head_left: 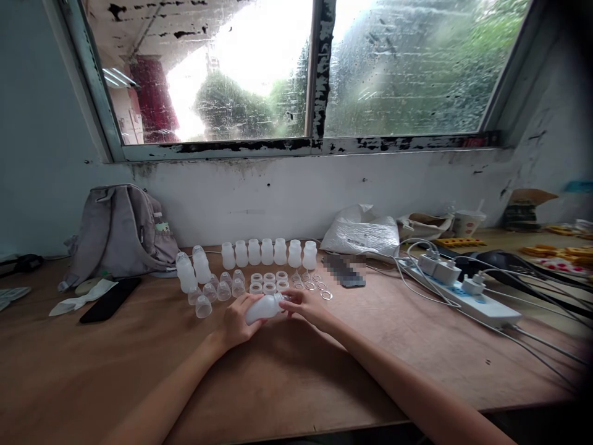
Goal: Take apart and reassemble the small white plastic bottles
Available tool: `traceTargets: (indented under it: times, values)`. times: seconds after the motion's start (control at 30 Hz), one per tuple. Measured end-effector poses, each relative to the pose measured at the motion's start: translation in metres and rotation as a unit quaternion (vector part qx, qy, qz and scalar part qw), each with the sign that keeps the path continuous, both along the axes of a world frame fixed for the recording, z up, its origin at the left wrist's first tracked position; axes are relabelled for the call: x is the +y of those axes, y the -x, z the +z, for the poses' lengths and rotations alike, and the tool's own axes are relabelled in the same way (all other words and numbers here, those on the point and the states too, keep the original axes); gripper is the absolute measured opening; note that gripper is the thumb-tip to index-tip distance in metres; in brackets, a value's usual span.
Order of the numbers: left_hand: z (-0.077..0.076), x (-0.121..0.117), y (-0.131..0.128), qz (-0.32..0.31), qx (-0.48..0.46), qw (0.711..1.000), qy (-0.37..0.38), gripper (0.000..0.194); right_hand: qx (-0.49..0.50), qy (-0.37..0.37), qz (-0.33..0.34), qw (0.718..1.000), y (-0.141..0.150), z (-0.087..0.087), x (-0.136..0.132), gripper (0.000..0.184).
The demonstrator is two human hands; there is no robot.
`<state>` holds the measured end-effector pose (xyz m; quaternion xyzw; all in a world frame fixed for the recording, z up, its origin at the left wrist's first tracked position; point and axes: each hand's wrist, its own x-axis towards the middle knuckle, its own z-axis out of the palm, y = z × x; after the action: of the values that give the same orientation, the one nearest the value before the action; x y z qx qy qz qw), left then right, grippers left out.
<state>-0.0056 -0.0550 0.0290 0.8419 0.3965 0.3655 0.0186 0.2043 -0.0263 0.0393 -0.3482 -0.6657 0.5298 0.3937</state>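
A frosted white baby bottle [263, 310] lies tilted in my left hand [237, 322], fingers wrapped around its body and its neck pointing right. At that neck, my right hand [306, 307] pinches its fingers together; what is between them, if anything, is hidden. Beyond my hands are white collar rings [269, 288] in rows and, to their right, clear ring-shaped pieces [326, 295]. Several clear domed caps [203, 307] stand to the left. Open frosted bottles [267, 252] form a row at the back, and two capped bottles [186, 273] stand left of it.
A grey backpack [121, 232] and a black phone [111, 301] lie on the left. Behind to the right are a dark phone-like object [348, 272] and a silver bag [361, 232]. A power strip [493, 312] with plugs and trailing cables occupies the right side.
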Motion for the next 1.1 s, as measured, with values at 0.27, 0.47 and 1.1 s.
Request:
traceTargets:
  times: [0.27, 0.47, 1.1]
  values:
    - [-0.002, -0.001, -0.001, 0.014, 0.043, 0.996, -0.071, 0.043, 0.009, 0.079, -0.015, 0.997, 0.001, 0.001, -0.001, 0.040]
    - [0.000, -0.001, -0.001, 0.011, -0.001, 1.000, -0.025, 0.042, -0.057, 0.040, -0.022, 0.997, -0.002, 0.005, -0.003, 0.038]
    - [-0.014, 0.001, -0.006, -0.046, -0.075, 0.994, 0.063, 0.049, 0.066, 0.046, -0.038, 0.996, 0.009, -0.003, -0.008, 0.033]
